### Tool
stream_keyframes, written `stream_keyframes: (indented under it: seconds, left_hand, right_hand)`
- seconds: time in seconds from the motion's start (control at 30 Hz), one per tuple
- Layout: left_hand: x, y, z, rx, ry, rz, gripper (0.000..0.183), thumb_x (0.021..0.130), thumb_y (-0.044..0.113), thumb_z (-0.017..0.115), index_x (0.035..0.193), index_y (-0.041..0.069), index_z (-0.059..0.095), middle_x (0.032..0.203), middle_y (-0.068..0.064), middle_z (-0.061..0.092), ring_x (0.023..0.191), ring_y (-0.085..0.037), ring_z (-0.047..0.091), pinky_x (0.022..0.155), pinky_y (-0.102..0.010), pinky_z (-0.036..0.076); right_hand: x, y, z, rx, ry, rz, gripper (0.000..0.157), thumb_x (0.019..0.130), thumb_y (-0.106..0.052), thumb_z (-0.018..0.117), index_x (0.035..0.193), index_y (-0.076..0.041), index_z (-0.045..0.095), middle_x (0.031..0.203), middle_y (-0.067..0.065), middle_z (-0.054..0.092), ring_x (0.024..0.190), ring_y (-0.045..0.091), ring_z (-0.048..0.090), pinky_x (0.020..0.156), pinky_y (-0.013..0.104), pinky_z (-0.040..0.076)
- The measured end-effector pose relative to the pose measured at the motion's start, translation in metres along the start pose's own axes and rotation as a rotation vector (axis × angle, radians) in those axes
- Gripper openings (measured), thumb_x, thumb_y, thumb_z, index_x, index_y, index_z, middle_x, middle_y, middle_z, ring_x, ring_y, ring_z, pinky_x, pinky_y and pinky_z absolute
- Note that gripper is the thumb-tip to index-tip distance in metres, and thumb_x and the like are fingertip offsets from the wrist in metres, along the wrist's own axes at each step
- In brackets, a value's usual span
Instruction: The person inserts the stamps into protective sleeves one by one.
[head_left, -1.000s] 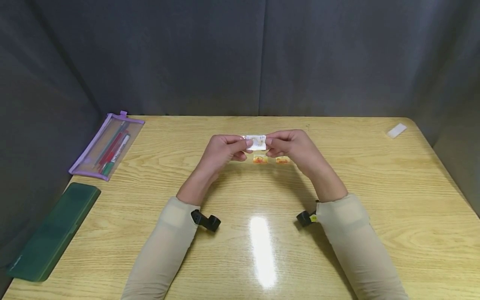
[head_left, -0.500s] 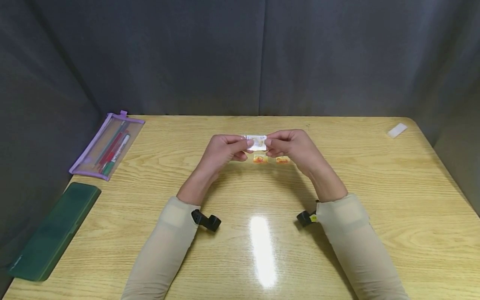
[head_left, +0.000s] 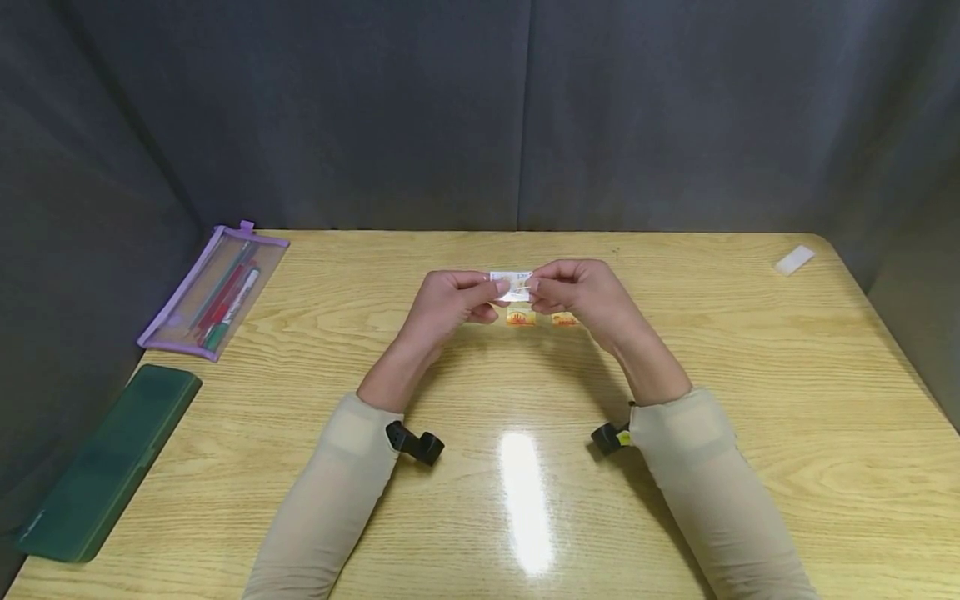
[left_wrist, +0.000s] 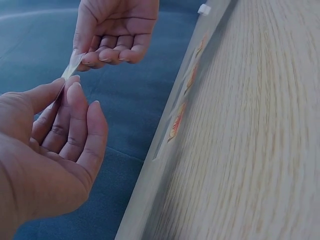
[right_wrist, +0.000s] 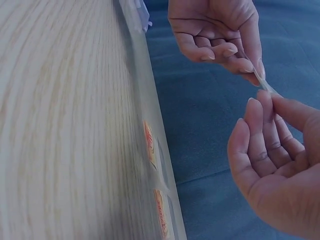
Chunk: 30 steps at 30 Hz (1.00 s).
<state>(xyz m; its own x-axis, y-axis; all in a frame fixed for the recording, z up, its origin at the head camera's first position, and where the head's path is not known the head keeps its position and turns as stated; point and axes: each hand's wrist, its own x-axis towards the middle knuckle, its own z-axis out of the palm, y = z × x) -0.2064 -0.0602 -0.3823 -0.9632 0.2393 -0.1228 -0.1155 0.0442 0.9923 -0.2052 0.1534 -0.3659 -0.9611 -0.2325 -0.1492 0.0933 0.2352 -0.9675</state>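
Note:
My left hand point(head_left: 452, 302) and right hand point(head_left: 588, 298) hold a small white printed piece of paper point(head_left: 517, 277) between them, raised above the far part of the table. Each thumb and fingertips pinch one side of it. Seen nearly edge-on, the paper point(left_wrist: 70, 67) looks thin and slightly translucent in the left wrist view. Its print is too small to read. Below the hands, an orange-and-yellow printed piece point(head_left: 521, 317) lies on the table, and a similar orange piece point(head_left: 565, 320) sits partly behind the right hand.
A see-through purple-edged zip pouch point(head_left: 180, 287) with pens lies at the far left of the wooden table point(head_left: 375, 533). Nearer stands a long green case point(head_left: 112, 462). A small white block point(head_left: 793, 261) lies by the far right corner. Dark curtains point(head_left: 450, 117) hang behind.
Both hands stay almost in place. The right fingertips have shifted slightly left along the paper, and its glare has changed. Other things have not moved.

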Motion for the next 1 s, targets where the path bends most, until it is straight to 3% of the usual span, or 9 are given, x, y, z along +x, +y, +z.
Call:
stream_keyframes:
  seconds: [0.5, 0.7, 1.0]
  left_hand:
    - [-0.0003, -0.0002, 0.0005, 0.027, 0.005, 0.006, 0.027, 0.094, 0.025, 0.075, 0.107, 0.001, 0.077, 0.086, -0.005, 0.078, 0.064, -0.009, 0.068, 0.071, -0.025, 0.062]
    - [-0.0003, 0.0008, 0.0006, 0.026, 0.005, 0.000, 0.028, 0.094, 0.025, 0.075, 0.108, 0.001, 0.077, 0.087, -0.006, 0.078, 0.063, -0.009, 0.069, 0.071, -0.025, 0.062]
    - [0.0000, 0.0002, 0.0010, 0.019, 0.029, 0.011, 0.027, 0.093, 0.023, 0.076, 0.106, -0.001, 0.077, 0.086, -0.007, 0.078, 0.062, -0.009, 0.067, 0.068, -0.024, 0.062]
  right_hand:
    - [0.0003, 0.0007, 0.0011, -0.011, 0.004, -0.001, 0.022, 0.101, -0.011, 0.059, 0.111, 0.007, 0.067, 0.092, 0.001, 0.069, 0.081, 0.010, 0.072, 0.088, 0.034, 0.062]
    - [-0.0005, 0.0003, 0.0010, -0.019, 0.005, -0.010, 0.022, 0.102, -0.012, 0.059, 0.112, 0.007, 0.066, 0.092, 0.000, 0.069, 0.081, 0.010, 0.071, 0.085, 0.029, 0.062]
    - [-0.0016, 0.0011, 0.0000, 0.029, -0.029, -0.040, 0.038, 0.108, -0.026, 0.052, 0.124, 0.006, 0.063, 0.100, 0.006, 0.069, 0.080, 0.010, 0.071, 0.083, 0.024, 0.061]
